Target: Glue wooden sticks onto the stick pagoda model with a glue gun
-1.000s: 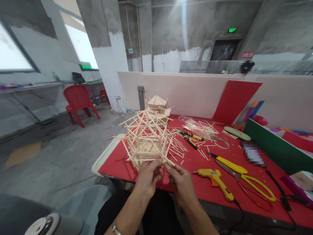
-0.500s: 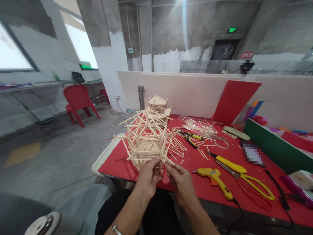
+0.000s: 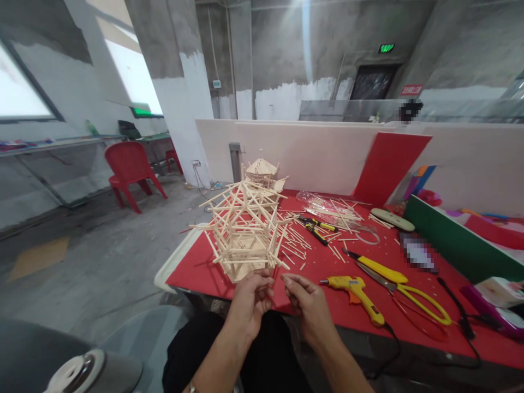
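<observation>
A pavilion-like frame of thin wooden sticks stands at the table's near left. Just in front of its lower edge is my left hand, fingers curled and thumb pressed to them. Whether it touches the frame I cannot tell. My right hand is a little to the right, apart from the frame, with thumb and forefinger pinched together. Anything between the fingertips of either hand is too small to make out. Right of my right hand lies a yellow glue gun, its nozzle pointing left.
A finished-looking stick pavilion stands behind the frame. Loose sticks, yellow-black pliers, a yellow utility knife and yellow-handled scissors lie on the red tabletop. A green board borders the right side.
Both hands have drawn down slightly from the frame's front edge. My right hand has moved away from the sticks, widening the gap between the hands. The camera view has shifted a little.
</observation>
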The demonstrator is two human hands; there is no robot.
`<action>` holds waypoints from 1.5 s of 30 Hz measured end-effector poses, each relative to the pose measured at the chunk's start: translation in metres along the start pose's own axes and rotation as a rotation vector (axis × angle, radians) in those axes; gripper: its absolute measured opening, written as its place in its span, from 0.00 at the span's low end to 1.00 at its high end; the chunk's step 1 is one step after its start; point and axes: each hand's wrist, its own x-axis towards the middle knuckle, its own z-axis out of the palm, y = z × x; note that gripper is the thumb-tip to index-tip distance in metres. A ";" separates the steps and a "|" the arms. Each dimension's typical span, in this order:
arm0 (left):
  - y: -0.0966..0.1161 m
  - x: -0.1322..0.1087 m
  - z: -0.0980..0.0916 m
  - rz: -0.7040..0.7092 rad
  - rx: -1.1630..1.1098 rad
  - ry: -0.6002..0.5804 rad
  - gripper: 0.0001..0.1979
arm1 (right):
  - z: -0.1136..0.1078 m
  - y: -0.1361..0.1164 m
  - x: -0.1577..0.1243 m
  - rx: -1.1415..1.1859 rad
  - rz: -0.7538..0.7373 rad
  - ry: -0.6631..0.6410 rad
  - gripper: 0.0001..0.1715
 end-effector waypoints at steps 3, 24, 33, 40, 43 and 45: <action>-0.010 0.000 -0.002 -0.007 0.001 0.017 0.11 | -0.001 -0.001 -0.005 0.000 0.014 0.011 0.20; -0.037 -0.003 0.009 -0.013 -0.294 -0.009 0.13 | -0.012 0.002 -0.016 -0.150 -0.139 0.182 0.21; -0.029 0.003 0.007 -0.043 -0.332 -0.048 0.14 | -0.010 -0.002 -0.011 -0.247 -0.233 0.228 0.23; -0.029 0.007 0.009 -0.006 -0.338 -0.067 0.16 | -0.007 -0.003 -0.007 -0.646 -0.485 0.297 0.23; -0.027 0.008 0.010 -0.012 -0.368 -0.099 0.16 | -0.001 -0.003 -0.005 -0.707 -0.523 0.274 0.22; -0.025 0.008 0.012 -0.038 -0.396 -0.117 0.15 | 0.002 -0.004 -0.004 -0.727 -0.527 0.242 0.22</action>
